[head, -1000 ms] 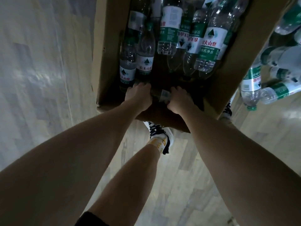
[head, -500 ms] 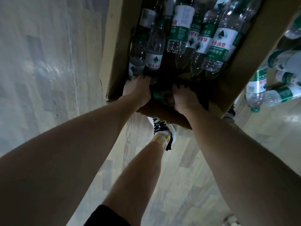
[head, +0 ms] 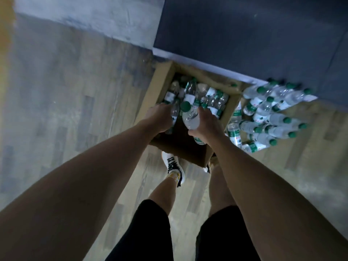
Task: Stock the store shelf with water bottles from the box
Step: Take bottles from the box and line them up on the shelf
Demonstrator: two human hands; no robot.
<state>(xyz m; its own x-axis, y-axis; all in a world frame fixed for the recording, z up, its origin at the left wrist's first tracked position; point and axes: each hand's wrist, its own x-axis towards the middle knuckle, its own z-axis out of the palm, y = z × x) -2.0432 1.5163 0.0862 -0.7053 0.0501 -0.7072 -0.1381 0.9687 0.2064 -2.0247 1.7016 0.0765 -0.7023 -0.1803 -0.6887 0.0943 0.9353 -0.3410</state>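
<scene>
Fingers of the right hand [head: 206, 122] curl round a clear water bottle [head: 191, 119], green cap pointing up toward the camera, held above the near end of the box [head: 163, 78]. The left hand [head: 160, 119] wraps a second bottle [head: 174, 112] just beside it, over the same corner. Under them the open cardboard box sits on the wooden floor [head: 75, 110] and holds a jumble of further bottles lying across one another. To its right a loose cluster of bottles [head: 267, 113] lies on the floor, caps green, labels white and green. No shelf can be made out, so stocking looks far from finished: many bottles remain in the box and beside it.
</scene>
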